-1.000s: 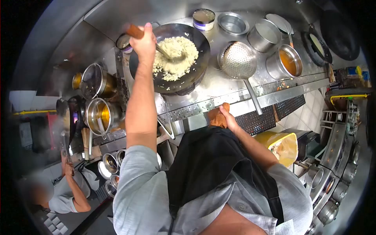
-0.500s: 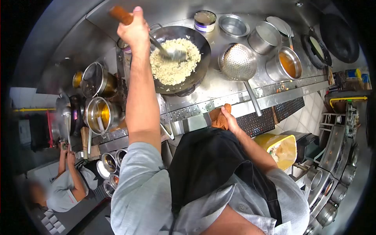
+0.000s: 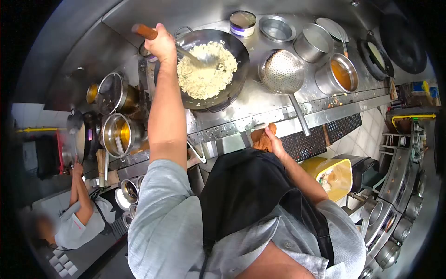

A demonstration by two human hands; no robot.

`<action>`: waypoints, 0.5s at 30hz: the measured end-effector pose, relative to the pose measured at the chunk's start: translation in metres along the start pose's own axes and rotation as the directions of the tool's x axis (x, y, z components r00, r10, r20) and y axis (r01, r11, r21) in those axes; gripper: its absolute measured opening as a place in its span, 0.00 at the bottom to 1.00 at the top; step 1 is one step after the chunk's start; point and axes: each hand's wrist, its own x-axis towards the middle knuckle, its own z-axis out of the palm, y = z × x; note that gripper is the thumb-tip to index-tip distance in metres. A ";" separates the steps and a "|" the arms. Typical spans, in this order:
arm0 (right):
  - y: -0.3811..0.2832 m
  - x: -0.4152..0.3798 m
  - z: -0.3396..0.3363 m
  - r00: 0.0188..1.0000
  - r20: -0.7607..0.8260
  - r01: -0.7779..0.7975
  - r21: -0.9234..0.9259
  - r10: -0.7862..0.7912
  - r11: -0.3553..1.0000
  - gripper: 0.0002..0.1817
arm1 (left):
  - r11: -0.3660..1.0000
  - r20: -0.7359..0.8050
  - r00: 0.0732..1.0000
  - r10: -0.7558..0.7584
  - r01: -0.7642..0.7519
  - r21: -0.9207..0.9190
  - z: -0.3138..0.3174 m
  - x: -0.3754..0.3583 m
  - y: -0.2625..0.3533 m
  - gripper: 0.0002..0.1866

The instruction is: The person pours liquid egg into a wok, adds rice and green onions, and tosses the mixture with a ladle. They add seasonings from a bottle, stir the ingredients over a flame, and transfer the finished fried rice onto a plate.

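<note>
My left hand (image 3: 161, 45) is closed around the wooden handle of a wok spatula (image 3: 188, 55). Its metal head rests in the fried rice (image 3: 204, 81), pale grains with small green flecks heaped inside a black wok (image 3: 239, 69). Rice hides part of the spatula's head. At the counter's front edge, my right hand (image 3: 275, 143) grips a folded brown cloth (image 3: 263, 141), low in front of my apron. Just right of the wok lies a perforated skimmer (image 3: 282, 72), its long handle pointing toward me.
Behind stand a tin can (image 3: 242, 24), a metal bowl (image 3: 277, 29) and a steel pot (image 3: 314, 43). A pot of orange liquid (image 3: 343, 76) sits right. Oil pots (image 3: 121, 135) are left. A yellow bin (image 3: 335, 179) stands below. A co-worker (image 3: 83, 228) works at far left.
My left hand has shifted slightly down and right, and the spatula's head has moved a little within the rice. The co-worker's arms have moved toward their pan. My right hand stays on the cloth.
</note>
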 end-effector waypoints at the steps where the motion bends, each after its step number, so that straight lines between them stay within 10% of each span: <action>1: 0.000 0.005 0.001 1.000 -0.011 0.018 0.002 -0.018 1.000 0.35 | 1.000 0.002 1.000 0.009 -0.009 -0.003 -0.002 0.010 -0.001 0.13; 3: 0.005 0.008 -0.007 1.000 -0.006 0.020 0.007 -0.020 1.000 0.35 | 0.990 -0.017 0.993 -0.118 0.116 -0.080 -0.001 0.012 0.024 0.12; 7: -0.004 0.004 -0.014 0.998 0.053 -0.019 0.005 0.019 1.000 0.36 | 0.979 -0.017 0.994 0.109 -0.110 -0.171 -0.031 0.018 0.071 0.12; 9: -0.002 0.000 -0.011 0.997 0.077 -0.011 0.016 0.010 1.000 0.34 | 0.956 -0.080 0.970 0.228 -0.208 0.205 -0.048 0.013 0.033 0.13; 15: -0.008 0.024 -0.002 0.991 0.123 -0.048 -0.009 0.049 0.999 0.35 | 0.980 0.019 0.993 -0.119 0.120 -0.159 -0.044 -0.018 0.094 0.15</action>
